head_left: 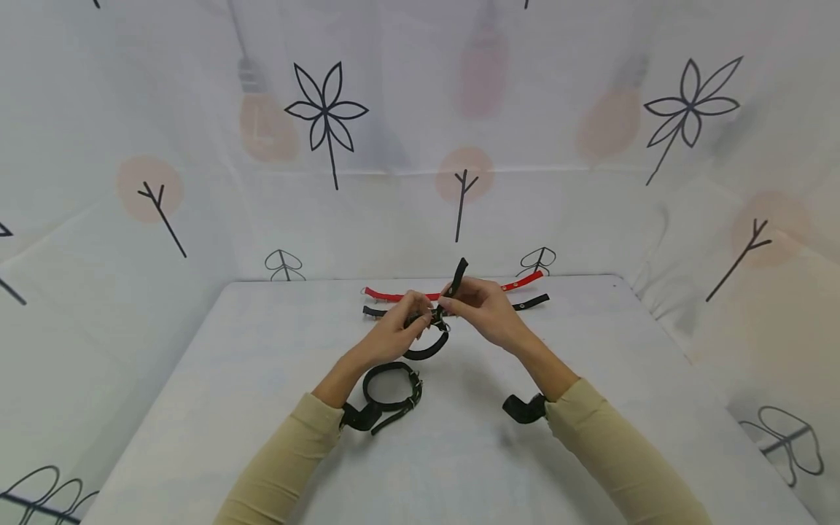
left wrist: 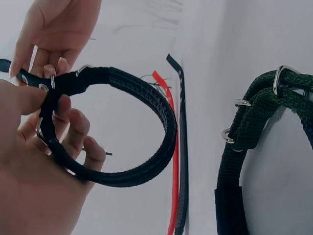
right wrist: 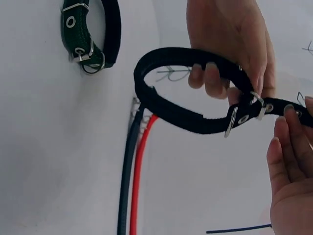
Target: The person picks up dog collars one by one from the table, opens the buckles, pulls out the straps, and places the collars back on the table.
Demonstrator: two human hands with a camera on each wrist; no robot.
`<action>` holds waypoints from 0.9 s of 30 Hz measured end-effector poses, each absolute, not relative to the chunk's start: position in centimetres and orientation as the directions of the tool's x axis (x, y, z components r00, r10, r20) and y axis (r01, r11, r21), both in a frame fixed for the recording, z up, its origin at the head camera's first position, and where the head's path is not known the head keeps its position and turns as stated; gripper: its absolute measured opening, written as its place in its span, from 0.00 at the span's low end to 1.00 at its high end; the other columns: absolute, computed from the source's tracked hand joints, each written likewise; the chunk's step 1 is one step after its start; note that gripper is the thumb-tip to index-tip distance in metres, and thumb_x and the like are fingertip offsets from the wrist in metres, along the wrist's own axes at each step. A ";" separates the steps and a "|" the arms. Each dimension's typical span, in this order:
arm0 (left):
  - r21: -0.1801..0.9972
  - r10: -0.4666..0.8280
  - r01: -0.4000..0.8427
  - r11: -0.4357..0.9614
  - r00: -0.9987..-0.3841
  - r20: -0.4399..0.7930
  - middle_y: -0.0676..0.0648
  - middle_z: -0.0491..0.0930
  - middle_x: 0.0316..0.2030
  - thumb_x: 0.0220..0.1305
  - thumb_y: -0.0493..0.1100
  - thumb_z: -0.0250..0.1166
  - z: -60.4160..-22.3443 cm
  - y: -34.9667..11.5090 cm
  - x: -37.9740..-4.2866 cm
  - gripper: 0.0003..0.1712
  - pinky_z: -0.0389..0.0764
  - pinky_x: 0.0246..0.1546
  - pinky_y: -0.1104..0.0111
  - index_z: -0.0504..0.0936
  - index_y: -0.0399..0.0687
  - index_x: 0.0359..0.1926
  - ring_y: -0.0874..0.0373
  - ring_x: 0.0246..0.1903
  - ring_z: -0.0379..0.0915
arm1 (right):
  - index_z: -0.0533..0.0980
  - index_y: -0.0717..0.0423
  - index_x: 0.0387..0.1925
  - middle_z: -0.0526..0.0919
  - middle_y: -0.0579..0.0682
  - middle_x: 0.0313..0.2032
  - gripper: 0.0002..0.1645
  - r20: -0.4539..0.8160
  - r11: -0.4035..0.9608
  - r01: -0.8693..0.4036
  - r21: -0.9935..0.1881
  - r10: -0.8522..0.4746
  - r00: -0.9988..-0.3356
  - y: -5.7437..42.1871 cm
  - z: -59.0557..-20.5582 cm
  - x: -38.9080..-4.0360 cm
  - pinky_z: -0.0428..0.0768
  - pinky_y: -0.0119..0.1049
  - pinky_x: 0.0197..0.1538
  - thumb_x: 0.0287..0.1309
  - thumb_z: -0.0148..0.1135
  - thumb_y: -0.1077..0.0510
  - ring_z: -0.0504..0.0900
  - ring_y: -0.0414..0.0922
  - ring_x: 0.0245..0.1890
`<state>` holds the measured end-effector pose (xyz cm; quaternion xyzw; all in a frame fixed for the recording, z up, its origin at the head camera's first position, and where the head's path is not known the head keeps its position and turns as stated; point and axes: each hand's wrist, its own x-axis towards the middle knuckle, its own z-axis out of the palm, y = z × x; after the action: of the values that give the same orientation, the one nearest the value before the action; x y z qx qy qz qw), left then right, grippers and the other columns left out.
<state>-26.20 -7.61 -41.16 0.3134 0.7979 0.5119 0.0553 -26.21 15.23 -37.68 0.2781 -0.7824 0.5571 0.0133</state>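
A black collar point(head_left: 429, 354) with metal buckle, rings and eyelets is held up over the table, its strap threaded through the buckle into a loop. My left hand point(head_left: 394, 332) grips it around the buckle side, fingers curled behind the band. The collar's free end is pinched between thumb and fingers of my right hand point(head_left: 485, 310). In the right wrist view, the loop point(right wrist: 171, 112) hangs toward the left and eyelets show on the tail. Nearer my left wrist lies a green and black collar point(left wrist: 259, 117), buckled into a loop on the table.
Behind the hands, a red collar point(head_left: 521, 281) and another black collar point(head_left: 531, 302) lie stretched out flat along the table's back edge. The white table point(head_left: 262, 408) is bordered by a printed cloth backdrop point(head_left: 394, 219).
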 end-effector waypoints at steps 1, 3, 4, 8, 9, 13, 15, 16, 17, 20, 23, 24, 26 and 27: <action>0.837 0.555 0.458 0.300 -0.797 0.237 0.45 0.76 0.41 0.83 0.45 0.49 -41.2 -7.6 -26.2 0.14 0.73 0.34 0.65 0.68 0.48 0.62 0.49 0.34 0.72 | 0.82 0.54 0.46 0.86 0.52 0.42 0.09 0.336 0.235 -0.457 -0.858 -0.417 -0.845 15.1 -37.7 -26.2 0.83 0.46 0.52 0.68 0.67 0.55 0.86 0.51 0.44; 0.812 0.553 0.477 0.336 -0.798 0.240 0.48 0.77 0.42 0.83 0.48 0.48 -41.3 -7.6 -26.2 0.18 0.74 0.34 0.64 0.69 0.52 0.66 0.51 0.35 0.74 | 0.82 0.53 0.45 0.86 0.51 0.42 0.09 0.347 0.255 -0.473 -0.844 -0.413 -0.842 15.0 -37.7 -26.4 0.83 0.46 0.52 0.68 0.67 0.54 0.86 0.48 0.44; 0.801 0.553 0.486 0.349 -0.797 0.243 0.50 0.78 0.43 0.82 0.50 0.49 -41.3 -7.6 -26.2 0.20 0.75 0.34 0.64 0.70 0.54 0.68 0.53 0.36 0.74 | 0.82 0.53 0.45 0.86 0.50 0.42 0.08 0.355 0.266 -0.483 -0.834 -0.411 -0.840 14.9 -37.8 -26.4 0.83 0.46 0.52 0.68 0.68 0.54 0.86 0.47 0.44; 0.735 0.570 0.564 0.376 -0.766 0.297 0.56 0.80 0.45 0.78 0.52 0.58 -41.5 -7.3 -26.3 0.21 0.78 0.37 0.66 0.75 0.55 0.67 0.61 0.40 0.76 | 0.82 0.53 0.44 0.87 0.49 0.41 0.07 0.381 0.284 -0.508 -0.813 -0.401 -0.833 14.5 -37.8 -26.5 0.83 0.42 0.50 0.68 0.67 0.55 0.86 0.46 0.43; 0.715 0.574 0.588 0.378 -0.755 0.317 0.57 0.81 0.45 0.77 0.51 0.60 -41.5 -7.1 -26.4 0.21 0.78 0.37 0.67 0.76 0.55 0.66 0.62 0.39 0.75 | 0.82 0.53 0.44 0.87 0.49 0.40 0.07 0.385 0.282 -0.511 -0.812 -0.398 -0.832 14.4 -37.7 -26.5 0.83 0.41 0.49 0.68 0.68 0.55 0.86 0.46 0.42; 0.660 0.567 0.649 0.379 -0.726 0.389 0.54 0.83 0.40 0.76 0.46 0.62 -41.7 -6.8 -26.6 0.16 0.75 0.33 0.69 0.80 0.51 0.60 0.60 0.33 0.73 | 0.83 0.54 0.44 0.87 0.50 0.40 0.08 0.395 0.279 -0.518 -0.809 -0.395 -0.829 13.9 -37.5 -26.4 0.83 0.40 0.46 0.68 0.68 0.55 0.85 0.47 0.41; 0.658 0.553 0.652 0.377 -0.728 0.405 0.52 0.83 0.40 0.76 0.45 0.62 -41.8 -6.8 -26.5 0.14 0.75 0.34 0.70 0.81 0.50 0.58 0.60 0.33 0.73 | 0.82 0.55 0.45 0.87 0.51 0.40 0.09 0.394 0.284 -0.521 -0.805 -0.399 -0.828 13.7 -37.4 -26.3 0.83 0.42 0.44 0.68 0.67 0.54 0.85 0.47 0.40; 0.663 0.543 0.648 0.375 -0.733 0.409 0.52 0.83 0.40 0.76 0.44 0.61 -41.8 -6.8 -26.5 0.13 0.75 0.34 0.70 0.82 0.49 0.57 0.59 0.33 0.72 | 0.82 0.55 0.47 0.87 0.51 0.40 0.11 0.393 0.292 -0.522 -0.801 -0.402 -0.827 13.7 -37.3 -26.3 0.82 0.42 0.44 0.68 0.67 0.54 0.85 0.47 0.40; 0.674 0.532 0.640 0.370 -0.741 0.411 0.52 0.84 0.40 0.76 0.44 0.61 -41.8 -6.9 -26.5 0.13 0.75 0.35 0.69 0.83 0.49 0.56 0.60 0.33 0.73 | 0.82 0.54 0.48 0.87 0.50 0.40 0.12 0.389 0.302 -0.521 -0.798 -0.402 -0.829 13.7 -37.3 -26.3 0.82 0.43 0.44 0.68 0.67 0.53 0.85 0.47 0.40; 0.707 0.482 0.605 0.366 -0.773 0.412 0.53 0.82 0.36 0.77 0.46 0.60 -41.7 -7.2 -26.5 0.11 0.73 0.35 0.67 0.85 0.48 0.50 0.60 0.32 0.70 | 0.81 0.52 0.52 0.86 0.48 0.41 0.15 0.375 0.350 -0.514 -0.783 -0.395 -0.839 14.0 -37.5 -26.4 0.81 0.44 0.45 0.69 0.66 0.52 0.85 0.45 0.40; 0.752 0.425 0.562 0.344 -0.808 0.409 0.52 0.79 0.33 0.77 0.49 0.60 -41.6 -7.6 -26.6 0.12 0.70 0.34 0.64 0.85 0.47 0.45 0.58 0.32 0.68 | 0.81 0.51 0.53 0.86 0.47 0.44 0.15 0.364 0.386 -0.507 -0.771 -0.386 -0.848 14.5 -37.8 -26.5 0.81 0.45 0.48 0.70 0.65 0.50 0.85 0.44 0.42; 0.766 0.409 0.548 0.336 -0.818 0.405 0.51 0.80 0.34 0.77 0.50 0.60 -41.5 -7.7 -26.6 0.13 0.71 0.36 0.64 0.85 0.47 0.44 0.58 0.34 0.70 | 0.81 0.50 0.53 0.86 0.47 0.45 0.15 0.361 0.397 -0.505 -0.766 -0.384 -0.850 14.6 -37.8 -26.5 0.81 0.45 0.48 0.70 0.65 0.49 0.85 0.44 0.42; 0.791 0.384 0.527 0.310 -0.831 0.403 0.51 0.82 0.38 0.78 0.50 0.59 -41.4 -8.0 -26.6 0.14 0.75 0.40 0.63 0.86 0.47 0.46 0.58 0.38 0.74 | 0.82 0.51 0.52 0.86 0.47 0.46 0.15 0.355 0.411 -0.501 -0.761 -0.382 -0.853 14.9 -37.9 -26.5 0.81 0.46 0.49 0.71 0.64 0.48 0.84 0.45 0.43; 0.804 0.377 0.517 0.292 -0.835 0.400 0.51 0.84 0.41 0.78 0.50 0.59 -41.3 -8.1 -26.7 0.14 0.77 0.42 0.62 0.86 0.47 0.49 0.58 0.41 0.76 | 0.82 0.51 0.52 0.86 0.47 0.47 0.15 0.350 0.420 -0.497 -0.759 -0.381 -0.856 15.0 -38.0 -26.4 0.81 0.46 0.48 0.71 0.64 0.48 0.84 0.45 0.43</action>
<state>-26.66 -8.08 -41.35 0.2792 0.8011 0.5252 -0.0665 -26.45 15.04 -37.99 0.2613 -0.8405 0.4707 0.0618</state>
